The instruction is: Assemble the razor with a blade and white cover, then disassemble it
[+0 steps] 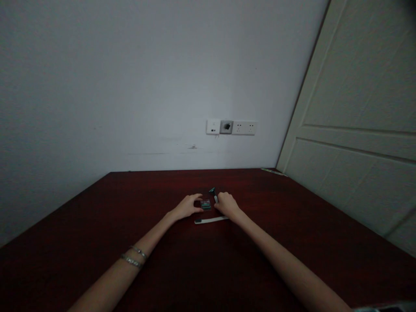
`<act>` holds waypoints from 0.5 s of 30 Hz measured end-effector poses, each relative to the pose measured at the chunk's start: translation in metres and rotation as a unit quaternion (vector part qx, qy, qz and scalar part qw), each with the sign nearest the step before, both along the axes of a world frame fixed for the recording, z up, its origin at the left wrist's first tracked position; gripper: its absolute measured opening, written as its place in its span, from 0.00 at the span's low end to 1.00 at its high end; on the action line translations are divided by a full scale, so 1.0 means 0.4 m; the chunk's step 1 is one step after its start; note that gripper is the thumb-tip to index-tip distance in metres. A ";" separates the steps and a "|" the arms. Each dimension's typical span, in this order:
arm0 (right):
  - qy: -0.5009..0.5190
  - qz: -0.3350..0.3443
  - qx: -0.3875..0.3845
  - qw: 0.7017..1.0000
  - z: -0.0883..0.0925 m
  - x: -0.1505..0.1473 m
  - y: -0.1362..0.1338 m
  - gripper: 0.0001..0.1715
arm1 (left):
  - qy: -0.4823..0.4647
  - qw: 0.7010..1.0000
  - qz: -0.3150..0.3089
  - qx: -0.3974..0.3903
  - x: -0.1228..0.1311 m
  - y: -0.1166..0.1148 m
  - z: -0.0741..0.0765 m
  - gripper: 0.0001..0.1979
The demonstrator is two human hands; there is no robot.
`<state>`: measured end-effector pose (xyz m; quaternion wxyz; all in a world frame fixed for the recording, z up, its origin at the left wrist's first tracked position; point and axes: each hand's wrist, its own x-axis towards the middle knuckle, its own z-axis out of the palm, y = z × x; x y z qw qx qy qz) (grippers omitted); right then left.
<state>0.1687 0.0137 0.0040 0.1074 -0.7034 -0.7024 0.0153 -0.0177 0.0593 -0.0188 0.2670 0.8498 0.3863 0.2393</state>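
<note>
Both my arms reach far out over a dark red-brown table (97, 225). My left hand (188, 206) has its fingers curled round a small clear case with green inside (206, 204), pinching its left side. My right hand (226, 203) is closed on the handle of a dark-headed razor (213, 192), whose head sticks up and away from the fist. A white toothbrush (209, 220) lies flat on the table just in front of both hands, touching neither that I can see. Two bracelets (134, 256) circle my left forearm.
A white wall stands behind the table, with a row of sockets and a switch (232, 127). A pale panelled door (357, 143) runs along the table's right side. A thin light strip (273, 172) lies at the far right corner.
</note>
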 end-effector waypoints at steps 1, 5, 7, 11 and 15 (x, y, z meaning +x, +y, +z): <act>0.001 -0.003 0.001 1.000 -0.001 0.000 0.000 0.14 | 0.000 1.000 0.002 -0.005 0.001 -0.001 0.001 0.33; 0.009 -0.014 0.015 1.000 0.002 0.016 0.007 0.15 | -0.010 1.000 0.004 -0.014 0.002 0.001 -0.006 0.32; 0.020 -0.017 0.027 0.999 0.010 0.045 0.013 0.14 | -0.020 1.000 0.003 -0.013 0.001 0.003 -0.013 0.32; 0.063 -0.029 0.033 0.997 0.024 0.156 0.020 0.13 | -0.032 0.999 -0.001 0.014 0.004 -0.001 -0.013 0.36; 0.094 -0.049 0.060 0.992 0.008 0.297 0.006 0.15 | -0.043 0.997 -0.016 0.059 0.030 -0.013 0.008 0.36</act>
